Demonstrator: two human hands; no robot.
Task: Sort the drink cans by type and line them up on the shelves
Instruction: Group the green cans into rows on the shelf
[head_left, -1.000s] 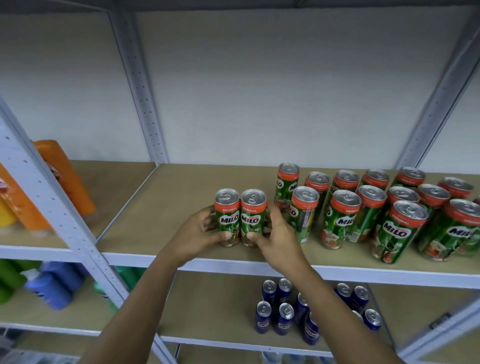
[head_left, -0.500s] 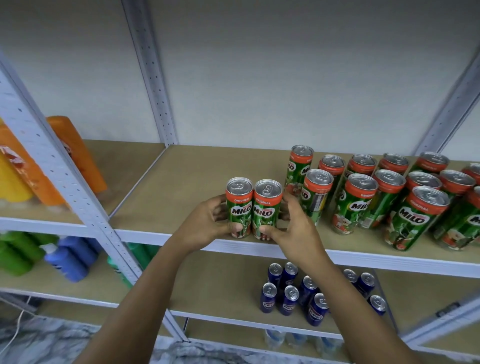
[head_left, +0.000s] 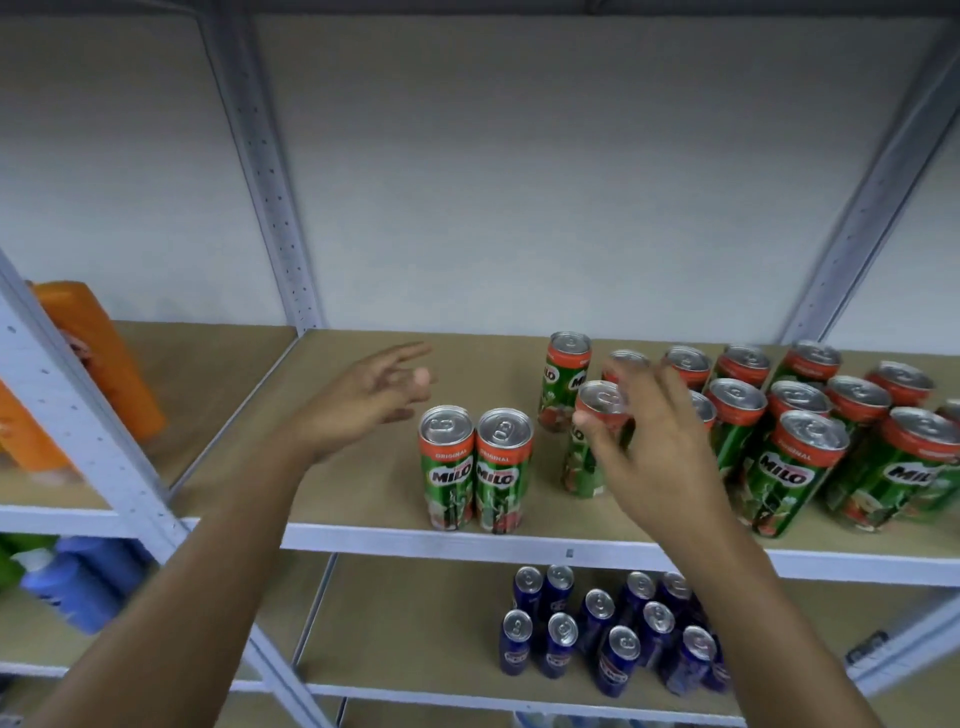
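Both hands have been withdrawn from the pair of Milo cans (head_left: 475, 470), which half a second ago were gripped between them and are now left standing upright, side by side and touching, at the front edge of the upper shelf (head_left: 363, 483). Left hand (head_left: 363, 397): shown raised over the shelf to the left of the pair, fingers spread and straight, nothing held. Right hand (head_left: 649, 441): shown in front of a single Milo can (head_left: 589, 441), fingers loosely curved around its upper part; whether the can is actually gripped cannot be told. Further Milo cans (head_left: 795, 457) are grouped, unaligned, to the right. Blue cans (head_left: 608, 634) are clustered on the lower shelf (head_left: 415, 629). Orange bottles (head_left: 98, 353) and blue bottles (head_left: 78, 587) are seen in the left bay.
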